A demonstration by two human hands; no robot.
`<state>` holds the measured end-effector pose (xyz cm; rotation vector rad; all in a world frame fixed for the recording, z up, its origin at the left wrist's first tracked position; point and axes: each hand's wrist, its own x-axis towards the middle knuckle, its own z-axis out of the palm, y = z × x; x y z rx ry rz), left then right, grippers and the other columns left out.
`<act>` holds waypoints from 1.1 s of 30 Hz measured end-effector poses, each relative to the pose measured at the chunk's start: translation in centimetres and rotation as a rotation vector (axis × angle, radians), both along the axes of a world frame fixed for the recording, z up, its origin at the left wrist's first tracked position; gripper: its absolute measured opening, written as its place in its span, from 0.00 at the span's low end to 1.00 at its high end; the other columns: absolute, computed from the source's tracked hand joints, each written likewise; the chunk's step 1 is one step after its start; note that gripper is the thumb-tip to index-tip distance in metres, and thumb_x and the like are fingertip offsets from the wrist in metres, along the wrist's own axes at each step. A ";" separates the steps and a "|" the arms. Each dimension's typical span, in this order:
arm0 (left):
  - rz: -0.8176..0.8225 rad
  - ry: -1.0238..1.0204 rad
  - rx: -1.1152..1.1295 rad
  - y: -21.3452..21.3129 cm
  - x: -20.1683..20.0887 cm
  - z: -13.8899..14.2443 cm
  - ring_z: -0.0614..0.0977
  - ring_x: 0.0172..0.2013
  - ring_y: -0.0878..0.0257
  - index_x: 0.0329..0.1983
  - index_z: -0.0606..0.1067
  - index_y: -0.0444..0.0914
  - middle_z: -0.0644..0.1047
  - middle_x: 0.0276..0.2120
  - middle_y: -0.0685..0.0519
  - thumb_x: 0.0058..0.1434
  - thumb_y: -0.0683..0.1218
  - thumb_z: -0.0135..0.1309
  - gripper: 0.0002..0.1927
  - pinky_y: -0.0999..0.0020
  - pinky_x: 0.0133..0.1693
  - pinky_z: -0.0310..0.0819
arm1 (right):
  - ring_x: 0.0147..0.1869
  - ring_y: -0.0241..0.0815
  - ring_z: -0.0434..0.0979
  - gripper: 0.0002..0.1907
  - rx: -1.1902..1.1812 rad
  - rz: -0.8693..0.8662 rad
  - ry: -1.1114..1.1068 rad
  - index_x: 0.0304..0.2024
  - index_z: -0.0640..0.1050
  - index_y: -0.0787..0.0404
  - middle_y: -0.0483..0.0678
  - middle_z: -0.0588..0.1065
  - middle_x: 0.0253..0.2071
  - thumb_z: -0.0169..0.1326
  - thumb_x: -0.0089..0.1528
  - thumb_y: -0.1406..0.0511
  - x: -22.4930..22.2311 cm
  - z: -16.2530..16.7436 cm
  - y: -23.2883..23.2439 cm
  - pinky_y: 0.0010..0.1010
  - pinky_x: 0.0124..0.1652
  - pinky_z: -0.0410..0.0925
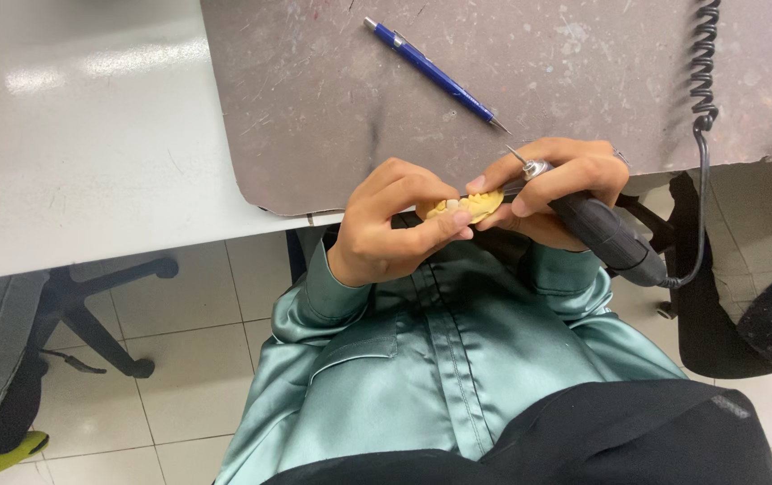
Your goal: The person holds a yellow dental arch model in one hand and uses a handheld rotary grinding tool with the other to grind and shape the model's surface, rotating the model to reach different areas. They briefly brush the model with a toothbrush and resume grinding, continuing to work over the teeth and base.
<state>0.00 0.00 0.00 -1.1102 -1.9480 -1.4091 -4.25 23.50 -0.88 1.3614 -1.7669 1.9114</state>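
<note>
So both hands were bunched together just off the near edge of the bench (89, 198), right where the grey work mat (332, 108) ended. The left hand (395, 224) had its fingers curled shut around a small yellow dental model (464, 206) with a row of pale teeth showing, thumb pressed along its lower side. The model's long axis ran roughly left to right, wedged between the two hands and touching both.

The right hand (552, 190) was wrapped closed on a dark rotary handpiece (597, 232), held like a pen. The body slanted down and out to the person's right, and the metal bur end (524, 160) stuck up and left, just above the model's right end rather than on it, as far as I could tell. So the tool hand was the closer one to the working tip, the left purely a holder.

A coiled black cord (703, 67) ran from the handpiece up across the mat. A blue mechanical pencil (435, 74) lay diagonally near the mat's far side, well apart from the hands.
</note>
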 end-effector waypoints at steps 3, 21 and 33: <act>0.003 0.014 0.005 -0.2 0.0 0.0 0.79 0.41 0.58 0.51 0.77 0.46 0.79 0.42 0.54 0.62 0.42 0.70 0.17 0.65 0.41 0.73 | 0.41 0.51 0.86 0.17 -0.009 0.011 0.000 0.39 0.72 0.61 0.65 0.79 0.41 0.68 0.57 0.70 0.0 0.0 -0.1 0.33 0.39 0.82; 0.065 -0.201 0.080 -0.1 0.3 1.3 0.82 0.45 0.63 0.48 0.75 0.43 0.80 0.44 0.58 0.56 0.43 0.77 0.23 0.60 0.55 0.73 | 0.46 0.54 0.85 0.16 -0.098 0.036 0.098 0.35 0.72 0.59 0.61 0.79 0.41 0.68 0.55 0.73 -0.5 -0.8 -0.2 0.40 0.46 0.82; 0.128 -0.216 0.130 0.3 0.4 0.8 0.79 0.42 0.61 0.44 0.75 0.42 0.76 0.42 0.55 0.52 0.45 0.78 0.22 0.68 0.41 0.74 | 0.54 0.58 0.83 0.15 -0.033 -0.008 -0.036 0.41 0.72 0.62 0.67 0.77 0.50 0.65 0.59 0.75 0.1 -0.4 -0.5 0.38 0.46 0.83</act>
